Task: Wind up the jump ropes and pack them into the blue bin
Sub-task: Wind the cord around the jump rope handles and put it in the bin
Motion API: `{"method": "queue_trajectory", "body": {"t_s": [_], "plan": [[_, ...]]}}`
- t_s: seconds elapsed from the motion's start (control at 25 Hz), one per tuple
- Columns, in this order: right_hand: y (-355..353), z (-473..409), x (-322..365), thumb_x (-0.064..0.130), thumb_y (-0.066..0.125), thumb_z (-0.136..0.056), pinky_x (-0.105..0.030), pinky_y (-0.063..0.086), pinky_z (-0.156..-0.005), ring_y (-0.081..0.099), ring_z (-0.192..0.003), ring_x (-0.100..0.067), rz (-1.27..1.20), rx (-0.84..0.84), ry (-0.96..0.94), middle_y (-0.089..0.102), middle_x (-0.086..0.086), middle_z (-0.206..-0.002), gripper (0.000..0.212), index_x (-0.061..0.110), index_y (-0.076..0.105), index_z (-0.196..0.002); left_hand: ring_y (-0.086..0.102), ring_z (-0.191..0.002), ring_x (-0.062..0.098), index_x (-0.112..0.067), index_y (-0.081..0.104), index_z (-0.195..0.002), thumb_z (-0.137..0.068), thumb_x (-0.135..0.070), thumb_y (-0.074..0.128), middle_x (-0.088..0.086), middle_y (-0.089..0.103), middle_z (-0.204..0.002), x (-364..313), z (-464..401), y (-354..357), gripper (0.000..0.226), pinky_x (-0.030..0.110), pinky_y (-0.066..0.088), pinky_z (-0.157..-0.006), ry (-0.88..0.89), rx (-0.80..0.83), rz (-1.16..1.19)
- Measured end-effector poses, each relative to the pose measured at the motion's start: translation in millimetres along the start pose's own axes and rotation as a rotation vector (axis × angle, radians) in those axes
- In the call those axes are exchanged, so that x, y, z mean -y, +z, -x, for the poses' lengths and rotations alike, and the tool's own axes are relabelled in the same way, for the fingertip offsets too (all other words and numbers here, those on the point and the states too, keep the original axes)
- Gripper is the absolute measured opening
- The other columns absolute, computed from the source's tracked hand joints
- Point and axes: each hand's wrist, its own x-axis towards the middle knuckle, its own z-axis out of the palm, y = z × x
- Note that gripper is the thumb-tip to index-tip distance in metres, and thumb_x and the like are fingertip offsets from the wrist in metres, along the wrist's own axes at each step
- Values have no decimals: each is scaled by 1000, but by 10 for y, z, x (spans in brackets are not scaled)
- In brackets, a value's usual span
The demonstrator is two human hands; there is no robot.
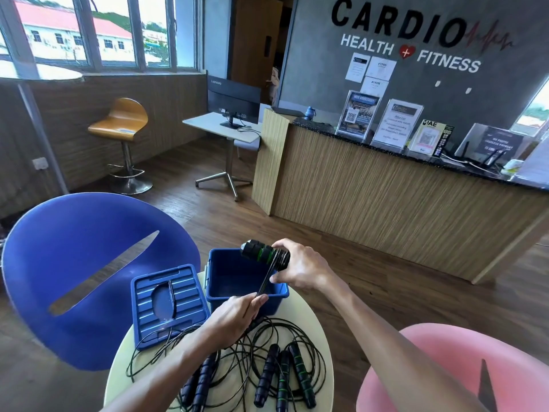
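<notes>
My right hand [300,267] grips a pair of black handles with green rings [258,251], held sideways above the open blue bin [221,294]. Black cord is wrapped around the handles near my fingers. My left hand [237,312] pinches the taut cord [265,282] that runs down from the handles, just in front of the bin. On the round pale table [322,331] lie several more black-handled jump ropes [282,374] in a loose tangle of cord. Nothing shows inside the part of the bin that I can see.
The bin's blue lid [166,304] lies flat to the left of the bin, with cord trailing over its near edge. A blue chair [74,263] stands left of the table and a pink chair [430,361] right. A wooden reception counter [386,209] is beyond.
</notes>
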Motion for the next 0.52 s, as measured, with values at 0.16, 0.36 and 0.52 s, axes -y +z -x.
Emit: {"method": "queue_trajectory", "body": {"t_s": [0.16, 0.36, 0.52], "plan": [[5, -2, 7, 48, 84, -65, -30, 43, -67, 64, -90, -19, -23, -2, 50, 69, 7, -92, 48, 35, 62, -105, 54, -47, 7, -15, 47, -68, -103, -37, 36, 0, 64, -55, 3, -43, 63, 43, 18, 42, -54, -20, 32, 114], [-70, 88, 42, 55, 89, -58, -28, 43, -63, 62, -78, -9, -81, 99, -64, 63, 15, -74, 42, 38, 55, -75, 68, -82, 13, -25, 55, -69, -103, -31, 40, 2, 74, -88, 86, -253, -32, 38, 21, 51, -76, -5, 47, 32], [-164, 214, 154, 63, 85, -62, -32, 51, -74, 65, -79, -6, -139, 156, -163, 70, 10, -81, 45, 30, 64, -84, 64, -87, 10, -22, 61, -79, -99, -11, 44, -1, 71, -94, 86, -450, -139, 28, 7, 42, -74, 52, 71, -49]]}}
